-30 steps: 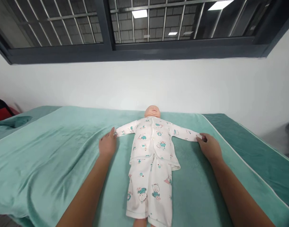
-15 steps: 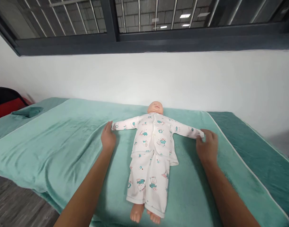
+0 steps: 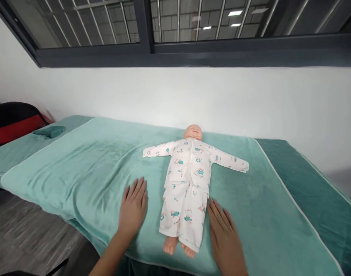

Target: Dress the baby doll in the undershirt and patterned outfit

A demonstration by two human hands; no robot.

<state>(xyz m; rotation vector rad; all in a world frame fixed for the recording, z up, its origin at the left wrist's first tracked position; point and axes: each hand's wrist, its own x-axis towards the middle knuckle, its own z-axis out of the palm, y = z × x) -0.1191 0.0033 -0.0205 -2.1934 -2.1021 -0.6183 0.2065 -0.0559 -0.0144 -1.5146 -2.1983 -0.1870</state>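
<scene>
A baby doll [image 3: 193, 132] lies on its back, its head toward the wall and its bare feet toward me. It wears a white printed long-sleeved top [image 3: 189, 163] and matching trousers [image 3: 184, 212]. Both sleeves are stretched out sideways, and their cuffs hide the doll's hands. My left hand [image 3: 133, 207] rests flat on the green blanket [image 3: 86, 165], apart from the doll on its left side. Beside the trouser leg on the right lies my right hand [image 3: 225, 234], palm down with fingers extended; its fingertips are at or very near the cloth. Neither hand holds anything.
The blanket covers a massage-type bed whose darker green cover [image 3: 307, 184] shows at the right. A face-hole opening or folded cloth [image 3: 50, 132] is at the left end, near a red and black bag [image 3: 17, 122]. A white wall [image 3: 175, 96] and barred window stand behind.
Both hands have left the doll's sleeve cuffs and come back toward me, the right one also inward. They now lie flat beside the doll's lower body. The view has shifted slightly.
</scene>
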